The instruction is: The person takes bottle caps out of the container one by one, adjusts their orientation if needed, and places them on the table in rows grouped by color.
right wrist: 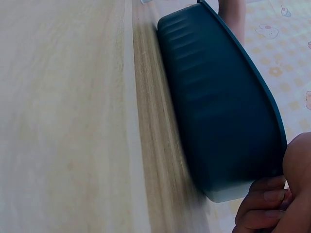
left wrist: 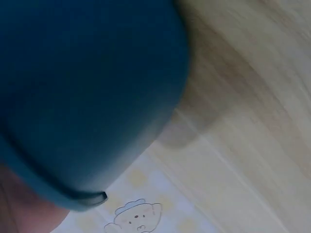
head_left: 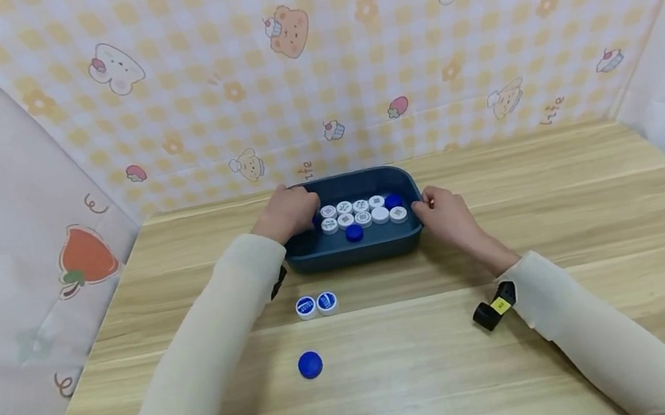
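A dark blue-green plastic tray (head_left: 354, 255) stands near the back of the table. Inside lie several round white caps with printed tops, a blue cap (head_left: 354, 233) at the front and another blue cap (head_left: 394, 201) at the right. My left hand (head_left: 288, 211) reaches over the tray's left end, fingers bent down inside at a blue cap (head_left: 315, 221) that they mostly hide. The left wrist view shows mainly the tray's outer wall (left wrist: 112, 97). At the tray's right end my right hand (head_left: 445, 211) pinches the rim between thumb and bent fingers (right wrist: 262, 199).
In front of the tray, two white caps with blue printed tops, a left one (head_left: 306, 307) and a right one (head_left: 326, 303), lie side by side. Nearer to me is a plain blue cap (head_left: 310, 365). A checked, patterned sheet (head_left: 351, 85) hangs behind the wooden table (head_left: 415, 371).
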A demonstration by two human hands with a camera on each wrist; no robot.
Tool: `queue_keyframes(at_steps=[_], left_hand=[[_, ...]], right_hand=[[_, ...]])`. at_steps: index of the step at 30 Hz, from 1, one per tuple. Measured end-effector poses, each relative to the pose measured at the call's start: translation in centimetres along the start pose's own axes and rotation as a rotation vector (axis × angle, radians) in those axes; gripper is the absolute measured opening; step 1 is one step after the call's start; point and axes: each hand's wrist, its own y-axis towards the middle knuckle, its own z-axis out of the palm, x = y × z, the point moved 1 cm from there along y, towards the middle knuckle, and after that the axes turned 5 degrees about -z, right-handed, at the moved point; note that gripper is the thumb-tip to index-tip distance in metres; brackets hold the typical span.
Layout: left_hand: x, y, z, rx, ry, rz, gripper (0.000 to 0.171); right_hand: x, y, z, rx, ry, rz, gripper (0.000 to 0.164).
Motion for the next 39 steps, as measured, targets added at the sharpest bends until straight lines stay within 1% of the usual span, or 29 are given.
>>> queue_keyframes(at_steps=[3,6,9,11,13,14,16,18,20,22,25,27,31,33,35,39], left_hand=[[-0.1,-0.9,-0.8,-0.055,0.008,0.009,0.016],[-0.6,-2.4,-2.1,-0.132,0.004,0.026,0.021],[-1.3,-4.6,-3.2,-0.224,-0.006,0.045,0.027],[-1.9,-6.4,-3.5,-0.305,-0.020,0.061,0.029],[-2.4,-8.5,-3.3,-0.387,-0.045,0.087,0.029],[-2.7,-9.6,-3.0,-0.414,-0.065,0.103,0.030],[-3.3,-11.8,-2.2,-0.453,-0.125,0.153,0.030],[-3.8,-13.8,-1.2,-0.470,-0.185,0.212,0.029],[-4.4,-15.6,-0.1,-0.457,-0.241,0.273,0.029],[-4.9,-17.2,1.0,-0.432,-0.266,0.320,0.030],[-5.6,-18.7,2.2,-0.352,-0.274,0.348,0.031],[-5.9,-19.1,2.7,-0.302,-0.265,0.343,0.032],[-6.2,-19.3,3.3,-0.213,-0.246,0.355,0.031],[-6.4,-19.4,3.4,-0.180,-0.241,0.364,0.031],[-6.4,-19.5,3.6,-0.168,-0.236,0.375,0.030],[-6.6,-19.5,3.8,-0.187,-0.212,0.391,0.030]], right_hand=[[0.0,-0.1,0.1,0.010,0.008,0.004,0.024],[0.2,-0.1,0.0,0.001,0.007,-0.004,0.024],[0.1,0.0,0.0,-0.009,0.002,-0.014,0.025],[0.0,0.1,0.1,-0.003,-0.005,-0.013,0.025],[-0.1,0.1,0.2,0.010,0.000,-0.011,0.025],[-0.2,0.1,0.3,0.012,0.001,-0.007,0.025],[-0.2,0.1,0.4,0.014,0.005,-0.004,0.025],[-0.1,0.0,0.3,0.006,0.008,-0.005,0.025],[0.0,0.0,0.3,-0.006,0.007,-0.003,0.025],[0.1,0.0,0.2,-0.012,0.005,-0.005,0.024],[0.0,0.1,0.1,-0.012,-0.001,-0.006,0.025],[-0.1,0.1,0.1,-0.012,-0.001,-0.006,0.025],[-0.2,0.1,0.1,-0.012,-0.002,-0.003,0.024],[-0.2,0.1,0.1,-0.006,-0.001,-0.003,0.024],[-0.1,0.1,0.2,-0.003,0.000,-0.003,0.024],[0.0,0.1,0.1,-0.008,0.005,-0.003,0.024]])
